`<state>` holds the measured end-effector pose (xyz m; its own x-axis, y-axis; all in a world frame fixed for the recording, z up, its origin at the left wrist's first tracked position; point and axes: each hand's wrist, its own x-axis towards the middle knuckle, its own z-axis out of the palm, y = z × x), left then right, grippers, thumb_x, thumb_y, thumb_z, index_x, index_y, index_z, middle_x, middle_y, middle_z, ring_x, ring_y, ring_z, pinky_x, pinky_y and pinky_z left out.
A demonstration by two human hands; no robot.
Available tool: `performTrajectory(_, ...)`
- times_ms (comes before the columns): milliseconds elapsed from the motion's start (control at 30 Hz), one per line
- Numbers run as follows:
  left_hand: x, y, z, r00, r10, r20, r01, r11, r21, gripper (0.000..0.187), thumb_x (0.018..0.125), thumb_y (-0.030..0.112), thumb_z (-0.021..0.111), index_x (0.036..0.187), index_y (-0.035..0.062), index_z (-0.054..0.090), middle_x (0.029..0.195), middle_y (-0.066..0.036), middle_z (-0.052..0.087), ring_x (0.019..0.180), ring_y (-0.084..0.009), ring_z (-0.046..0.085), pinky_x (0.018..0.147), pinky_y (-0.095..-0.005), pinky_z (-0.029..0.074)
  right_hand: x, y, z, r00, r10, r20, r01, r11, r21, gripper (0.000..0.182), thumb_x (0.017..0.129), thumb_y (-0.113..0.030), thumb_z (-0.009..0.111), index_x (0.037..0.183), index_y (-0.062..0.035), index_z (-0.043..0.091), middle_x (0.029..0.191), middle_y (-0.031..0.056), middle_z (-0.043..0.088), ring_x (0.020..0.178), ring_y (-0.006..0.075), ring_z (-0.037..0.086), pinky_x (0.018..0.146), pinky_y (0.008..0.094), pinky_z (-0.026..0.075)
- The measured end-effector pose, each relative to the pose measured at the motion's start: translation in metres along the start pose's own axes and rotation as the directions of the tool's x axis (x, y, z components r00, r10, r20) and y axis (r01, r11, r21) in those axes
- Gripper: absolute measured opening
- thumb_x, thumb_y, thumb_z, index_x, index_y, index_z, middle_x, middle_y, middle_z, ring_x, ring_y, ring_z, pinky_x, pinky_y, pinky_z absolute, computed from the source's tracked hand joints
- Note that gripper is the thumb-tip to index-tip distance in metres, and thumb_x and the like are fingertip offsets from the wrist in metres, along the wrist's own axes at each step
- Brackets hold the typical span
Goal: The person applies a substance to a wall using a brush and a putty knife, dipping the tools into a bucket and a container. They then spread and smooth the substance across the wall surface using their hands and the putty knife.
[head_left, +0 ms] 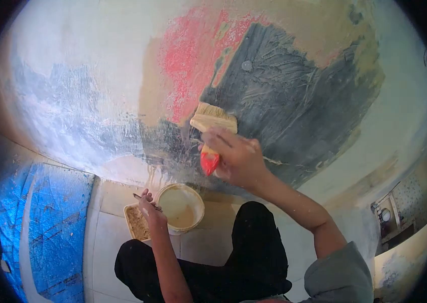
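My right hand [238, 156] is wrapped round the red-tipped handle of a wide paintbrush [213, 118]. The brush's pale bristles point up and rest against or just off the wall [294, 96], at the edge of a dark grey patch beside a red-pink one. Low on the left, my left hand [150, 209] pinches a small thin stick [137, 196], whose kind is too small to tell. Just right of that hand stands a round white bucket [201, 209] with pale, cloudy liquid. Partly behind my left hand is a shallow tray [128, 214] of brown, crumbly material.
Blue plastic sheeting [62, 227] covers something at the left. Light floor tiles [107, 247] lie beneath, and my dark-trousered knees [256, 232] are close to the wall. At the far right, a pale framed object [392, 212] stands near the wall.
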<state>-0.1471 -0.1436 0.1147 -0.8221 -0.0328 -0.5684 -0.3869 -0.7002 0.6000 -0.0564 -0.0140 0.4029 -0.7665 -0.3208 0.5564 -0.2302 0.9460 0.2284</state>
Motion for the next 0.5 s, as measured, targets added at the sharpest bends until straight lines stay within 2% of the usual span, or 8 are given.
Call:
performTrajectory(33,0.000,0.002,0.000,0.999,-0.030,0.011,0.031,1.000,-0.006,0.033,0.087,0.020,0.041,0.113,0.0072,0.055,0.086,0.002,0.047,0.062,-0.0056,0.035,0.057,-0.0200,0.034,0.003,-0.001,-0.010,0.990,0.080,0.116,-0.087,0.995,0.054,0.039,0.066,-0.006,0.062,0.103,-0.0107,0.053,0.101,0.0078,0.059,0.090,0.0254,0.062,0.064,0.0323,0.053)
performTrajectory(67,-0.001,0.003,0.000,0.998,-0.061,0.022,0.062,0.998,-0.009,0.033,0.087,0.020,0.041,0.113,0.0065,0.055,0.087,0.002,0.047,0.062,-0.0055,0.035,0.057,-0.0198,0.034,0.008,0.000,-0.018,0.989,0.084,0.121,-0.091,0.994,0.055,0.039,0.066,-0.006,0.062,0.103,-0.0107,0.053,0.101,0.0078,0.059,0.090,0.0254,0.062,0.064,0.0323,0.053)
performTrajectory(133,-0.016,0.011,0.007,0.996,-0.081,0.022,0.081,0.997,-0.005,0.033,0.087,0.020,0.041,0.114,0.0057,0.054,0.088,0.001,0.047,0.062,-0.0054,0.036,0.057,-0.0192,0.034,0.025,0.009,-0.036,0.997,-0.004,-0.081,0.015,0.991,0.133,0.037,0.066,-0.005,0.062,0.101,-0.0133,0.055,0.102,0.0066,0.060,0.079,0.0274,0.063,0.060,0.0354,0.052)
performTrajectory(267,-0.013,0.003,0.002,0.997,-0.035,0.072,0.037,0.999,-0.035,0.035,0.086,0.018,0.041,0.116,0.0039,0.053,0.091,-0.001,0.046,0.064,-0.0054,0.036,0.058,-0.0186,0.033,0.062,0.051,-0.072,0.947,-0.185,-0.263,0.183,0.983,-0.033,0.036,0.066,-0.006,0.065,0.100,-0.0149,0.058,0.102,0.0075,0.061,0.077,0.0278,0.063,0.060,0.0378,0.051)
performTrajectory(300,-0.013,0.003,0.001,0.997,-0.037,0.072,0.039,0.999,-0.033,0.035,0.086,0.018,0.041,0.116,0.0039,0.053,0.091,-0.001,0.046,0.064,-0.0054,0.036,0.058,-0.0186,0.033,0.072,0.060,-0.082,0.948,-0.183,-0.261,0.180,0.983,-0.033,0.036,0.066,-0.006,0.065,0.100,-0.0149,0.058,0.102,0.0075,0.061,0.077,0.0278,0.063,0.060,0.0378,0.051)
performTrajectory(367,-0.015,0.001,0.000,0.995,0.015,0.099,-0.012,0.999,-0.032,0.038,0.084,0.017,0.042,0.118,0.0039,0.052,0.091,-0.001,0.046,0.065,-0.0056,0.036,0.058,-0.0191,0.033,0.089,0.070,-0.103,0.878,-0.286,-0.384,0.225,0.954,-0.196,0.034,0.067,-0.008,0.065,0.099,-0.0139,0.058,0.094,0.0060,0.061,0.077,0.0248,0.063,0.057,0.0336,0.051)
performTrajectory(400,-0.018,0.002,0.002,0.995,0.013,0.098,-0.010,1.000,-0.030,0.038,0.084,0.017,0.042,0.118,0.0039,0.052,0.091,-0.001,0.046,0.065,-0.0056,0.036,0.058,-0.0191,0.033,0.098,0.067,-0.114,0.879,-0.283,-0.383,0.223,0.955,-0.195,0.034,0.067,-0.008,0.065,0.099,-0.0139,0.058,0.094,0.0060,0.061,0.077,0.0248,0.063,0.057,0.0336,0.051)
performTrajectory(500,-0.026,0.011,0.007,0.996,-0.054,0.064,0.053,0.999,0.004,0.039,0.081,0.017,0.044,0.118,0.0053,0.052,0.091,-0.001,0.046,0.065,-0.0058,0.037,0.058,-0.0209,0.033,0.115,0.055,-0.144,0.785,-0.437,-0.439,0.363,0.899,-0.247,0.018,0.073,-0.004,0.060,0.091,-0.0047,0.063,0.082,0.0093,0.063,0.067,0.0207,0.061,0.058,0.0320,0.048)
